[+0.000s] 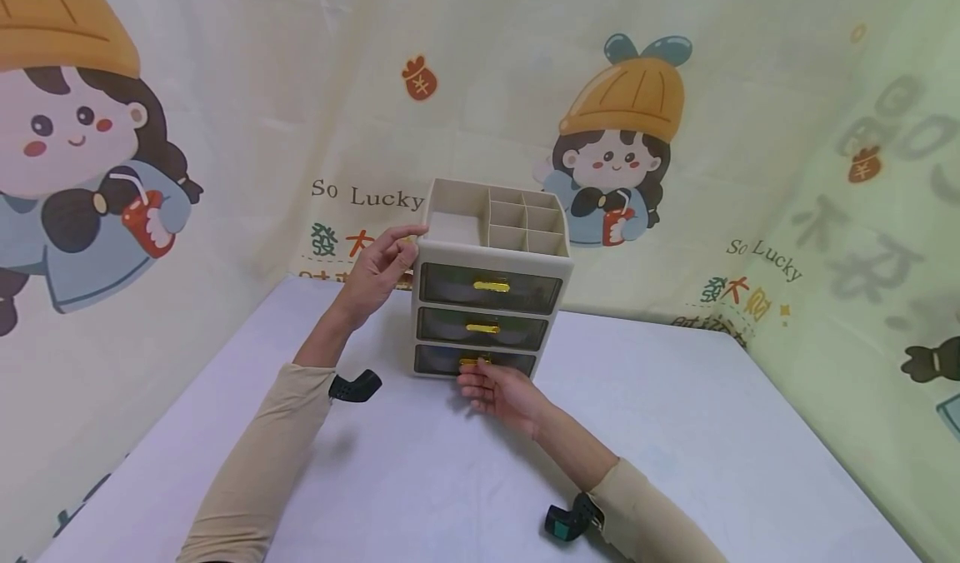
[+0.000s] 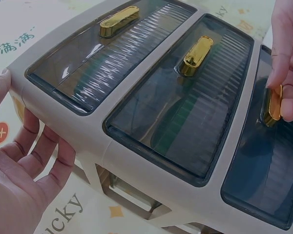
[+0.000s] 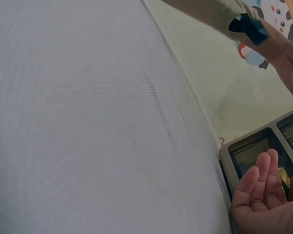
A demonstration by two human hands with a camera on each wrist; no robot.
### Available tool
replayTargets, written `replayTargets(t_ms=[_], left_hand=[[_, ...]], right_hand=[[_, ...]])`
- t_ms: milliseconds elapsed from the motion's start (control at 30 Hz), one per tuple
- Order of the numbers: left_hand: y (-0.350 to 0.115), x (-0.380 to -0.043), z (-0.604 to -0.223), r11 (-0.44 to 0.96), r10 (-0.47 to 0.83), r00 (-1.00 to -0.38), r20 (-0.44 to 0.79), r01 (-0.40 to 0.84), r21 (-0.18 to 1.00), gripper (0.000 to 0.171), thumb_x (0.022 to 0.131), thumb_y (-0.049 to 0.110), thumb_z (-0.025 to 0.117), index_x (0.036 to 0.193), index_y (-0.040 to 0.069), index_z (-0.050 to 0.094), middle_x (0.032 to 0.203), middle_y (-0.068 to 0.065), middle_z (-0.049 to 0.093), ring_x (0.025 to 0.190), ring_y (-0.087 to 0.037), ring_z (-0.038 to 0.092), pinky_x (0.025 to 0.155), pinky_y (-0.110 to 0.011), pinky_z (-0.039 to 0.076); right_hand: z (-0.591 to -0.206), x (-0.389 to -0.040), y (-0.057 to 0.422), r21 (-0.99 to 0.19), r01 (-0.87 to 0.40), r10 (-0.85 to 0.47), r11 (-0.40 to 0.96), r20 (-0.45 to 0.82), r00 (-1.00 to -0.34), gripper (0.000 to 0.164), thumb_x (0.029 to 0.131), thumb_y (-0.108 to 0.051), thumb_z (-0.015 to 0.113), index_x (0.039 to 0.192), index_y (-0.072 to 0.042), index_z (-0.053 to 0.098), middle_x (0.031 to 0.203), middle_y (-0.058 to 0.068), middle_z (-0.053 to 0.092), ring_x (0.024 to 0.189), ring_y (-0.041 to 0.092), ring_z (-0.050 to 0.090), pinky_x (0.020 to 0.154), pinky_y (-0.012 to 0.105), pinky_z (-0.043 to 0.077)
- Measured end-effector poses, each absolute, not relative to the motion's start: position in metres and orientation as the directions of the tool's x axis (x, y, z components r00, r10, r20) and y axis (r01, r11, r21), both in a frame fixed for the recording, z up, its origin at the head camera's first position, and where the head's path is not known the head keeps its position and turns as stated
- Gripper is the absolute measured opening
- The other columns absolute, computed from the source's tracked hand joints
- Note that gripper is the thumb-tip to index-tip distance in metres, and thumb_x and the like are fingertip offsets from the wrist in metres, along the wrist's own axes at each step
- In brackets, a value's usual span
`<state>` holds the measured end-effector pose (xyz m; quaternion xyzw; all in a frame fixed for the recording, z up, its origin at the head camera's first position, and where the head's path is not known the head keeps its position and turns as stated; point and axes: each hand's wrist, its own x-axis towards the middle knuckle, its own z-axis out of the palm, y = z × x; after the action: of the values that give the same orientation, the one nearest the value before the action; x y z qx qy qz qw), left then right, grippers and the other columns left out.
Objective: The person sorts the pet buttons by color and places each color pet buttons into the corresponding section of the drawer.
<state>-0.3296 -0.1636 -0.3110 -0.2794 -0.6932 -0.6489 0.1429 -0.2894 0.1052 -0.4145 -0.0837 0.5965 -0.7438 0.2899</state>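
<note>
A beige desktop drawer organizer stands upright on the table, with three dark see-through drawers and gold handles. At its upper left corner my left hand holds the side; the left wrist view shows the thumb against the front edge and the fingers bent along the side wall. My right hand is at the bottom drawer, palm turned upward. Thumb and index finger pinch that drawer's gold handle, partly hiding it. All three drawers sit flush in the frame.
Open compartments form the organizer's top. A white cloth covers the table. Behind and beside it hangs a printed curtain with cartoon figures. Dark wrist devices are worn on both sleeves.
</note>
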Motion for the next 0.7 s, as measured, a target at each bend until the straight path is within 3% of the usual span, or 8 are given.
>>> replayTargets(t_ms=[233, 467, 700], left_hand=[[-0.159, -0.332, -0.313, -0.011, 0.212, -0.801, 0.560, 0.571, 0.821, 0.037, 0.107, 0.021, 0.055, 0.145, 0.021, 0.056, 0.111, -0.008, 0.060, 0.108, -0.023, 0.060, 0.087, -0.028, 0.056], [-0.161, -0.331, -0.313, 0.028, 0.201, -0.809, 0.552, 0.568, 0.823, 0.038, 0.107, 0.022, 0.055, 0.146, 0.020, 0.054, 0.119, -0.007, 0.063, 0.109, -0.024, 0.061, 0.087, -0.027, 0.056], [-0.165, -0.328, -0.311, 0.057, 0.185, -0.815, 0.549, 0.566, 0.822, 0.039, 0.107, 0.024, 0.055, 0.146, 0.021, 0.054, 0.123, -0.009, 0.062, 0.112, -0.024, 0.060, 0.090, -0.026, 0.055]], right_hand=[[-0.414, -0.281, 0.112, -0.943, 0.324, -0.520, -0.079, -0.238, -0.820, 0.047, 0.111, -0.030, 0.043, 0.139, 0.007, 0.050, 0.107, 0.001, 0.070, 0.096, 0.013, 0.065, 0.083, 0.026, 0.051], [-0.397, -0.246, 0.127, -0.968, 0.252, -0.518, 0.012, -0.221, -0.826, 0.048, 0.107, -0.033, 0.051, 0.135, 0.007, 0.054, 0.101, -0.002, 0.071, 0.092, 0.011, 0.065, 0.084, 0.027, 0.050], [-0.379, -0.199, 0.156, -0.993, 0.084, -0.570, 0.081, -0.116, -0.813, 0.038, 0.108, -0.030, 0.053, 0.126, 0.003, 0.062, 0.104, 0.002, 0.071, 0.094, 0.014, 0.065, 0.085, 0.026, 0.052]])
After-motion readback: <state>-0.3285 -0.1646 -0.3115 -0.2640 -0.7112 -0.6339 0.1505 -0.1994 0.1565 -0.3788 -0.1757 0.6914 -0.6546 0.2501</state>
